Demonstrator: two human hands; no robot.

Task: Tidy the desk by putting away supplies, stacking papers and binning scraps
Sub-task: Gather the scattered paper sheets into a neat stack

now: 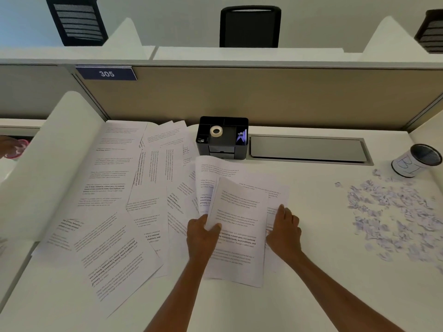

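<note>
On the white desk (311,271), a bundle of white printed sheets (237,224) is pinched edgewise by the left hand (201,233) and right hand (284,226); its edges should be squared first.

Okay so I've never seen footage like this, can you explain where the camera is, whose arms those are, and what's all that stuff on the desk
No machine here: a person wears one camera on the head, looking forward and down, so both bare arms are theirs. The left hand grips the left edge of a sheaf of printed pages, thumb on top; the right hand seems to hold its right edge. Loose sheets lie scattered on the white desk to the left. At the back stands a black organizer holding a tape roll. Torn paper scraps lie on the right, near a mesh cup.
</note>
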